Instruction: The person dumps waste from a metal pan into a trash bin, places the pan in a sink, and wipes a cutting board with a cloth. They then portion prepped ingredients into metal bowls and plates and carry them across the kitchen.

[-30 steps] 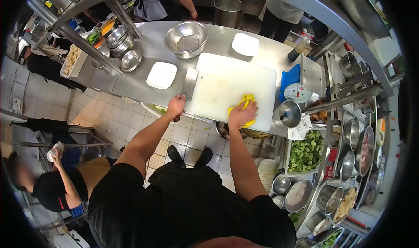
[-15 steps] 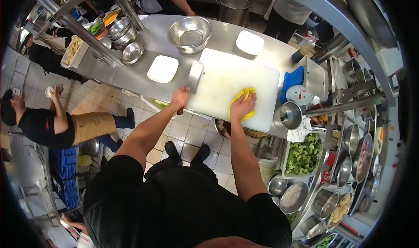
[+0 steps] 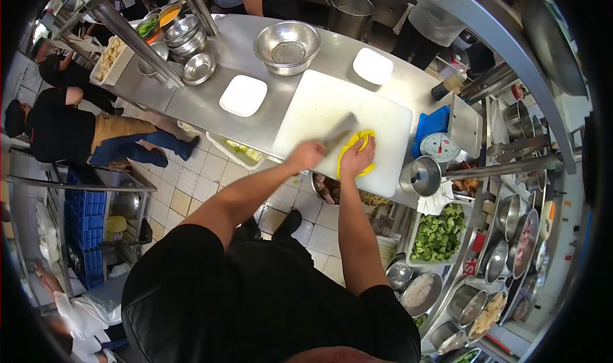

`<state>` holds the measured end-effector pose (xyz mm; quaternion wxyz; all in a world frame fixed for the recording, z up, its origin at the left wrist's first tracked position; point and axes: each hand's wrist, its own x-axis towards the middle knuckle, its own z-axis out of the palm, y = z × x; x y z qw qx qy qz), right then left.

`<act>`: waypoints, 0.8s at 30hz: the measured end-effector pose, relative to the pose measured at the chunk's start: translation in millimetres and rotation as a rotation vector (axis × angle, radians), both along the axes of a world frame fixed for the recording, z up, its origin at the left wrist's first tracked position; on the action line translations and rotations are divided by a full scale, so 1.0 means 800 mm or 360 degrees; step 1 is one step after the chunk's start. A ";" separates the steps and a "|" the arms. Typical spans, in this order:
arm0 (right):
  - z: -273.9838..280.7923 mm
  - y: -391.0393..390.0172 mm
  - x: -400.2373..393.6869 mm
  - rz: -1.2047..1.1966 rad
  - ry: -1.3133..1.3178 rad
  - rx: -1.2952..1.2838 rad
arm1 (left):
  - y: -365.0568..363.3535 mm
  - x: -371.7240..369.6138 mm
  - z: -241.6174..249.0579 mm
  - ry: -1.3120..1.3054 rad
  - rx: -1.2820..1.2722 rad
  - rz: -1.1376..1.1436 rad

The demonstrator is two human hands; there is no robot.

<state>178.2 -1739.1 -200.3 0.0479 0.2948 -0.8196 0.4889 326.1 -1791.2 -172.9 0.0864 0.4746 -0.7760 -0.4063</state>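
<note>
- My left hand (image 3: 308, 155) is closed around the handle end of a cleaver (image 3: 340, 130), above the near left part of the white cutting board (image 3: 319, 111); the blade is blurred and slants toward the far right, so I cannot tell whether it touches the board.
- My right hand (image 3: 357, 158) lies palm down over a bunched yellow cloth (image 3: 366, 134); I cannot tell whether my fingers grip it.
- That cloth sits on the right part of the board, just beside the tip of the blade.
- The board lies on the steel surface (image 3: 252, 125), its near edge toward me.
- Just beyond the board's far left corner is a wide steel bowl (image 3: 287, 47); left of the board is one white dish (image 3: 243, 95), and beyond its far edge is another white dish (image 3: 373, 66).
- Right of the board I have a blue scale (image 3: 434, 123) with a round dial, and nearer me, a steel pot (image 3: 426, 175).
- Well left of the board, several steel bowls (image 3: 185, 40) are stacked together.
- Below the board's right side, a white basket (image 3: 469, 230) holds green vegetables (image 3: 439, 232).
- On the floor, well left of the board, is a person in a brown apron (image 3: 121, 136).
</note>
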 end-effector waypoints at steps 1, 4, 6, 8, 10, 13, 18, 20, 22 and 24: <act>0.001 0.002 0.001 -0.0016 -0.0035 -0.0016 | 0.023 -0.015 -0.004 0.0041 0.0032 -0.0111; 0.018 0.001 0.002 -0.0011 -0.0125 -0.0029 | 0.072 -0.030 -0.025 0.0060 0.0021 -0.0024; 0.018 0.004 -0.001 0.0052 -0.0076 0.0073 | 0.074 -0.004 -0.012 0.0114 0.0106 -0.0048; 0.014 0.002 -0.004 0.0081 0.0031 0.0168 | 0.062 0.041 0.039 -0.0055 0.0528 -0.0028; 0.002 -0.001 -0.002 0.0082 0.0188 0.0263 | 0.047 0.080 0.034 -0.0064 0.0519 0.0246; -0.002 -0.001 -0.005 0.0113 0.0159 0.0243 | -0.020 0.116 0.000 0.0097 0.0219 0.0543; 0.001 0.000 -0.001 0.0121 0.0138 0.0158 | -0.113 0.107 0.017 -0.0161 0.0397 0.0602; 0.001 -0.001 -0.005 0.0107 0.0142 0.0137 | -0.124 0.092 0.019 -0.0212 0.0425 0.0568; -0.001 0.001 -0.004 0.0122 0.0150 0.0134 | -0.114 0.080 0.011 -0.0301 -0.0120 0.0288; -0.002 0.001 -0.002 0.0130 0.0123 0.0130 | -0.095 0.068 -0.019 -0.0118 -0.0212 0.0093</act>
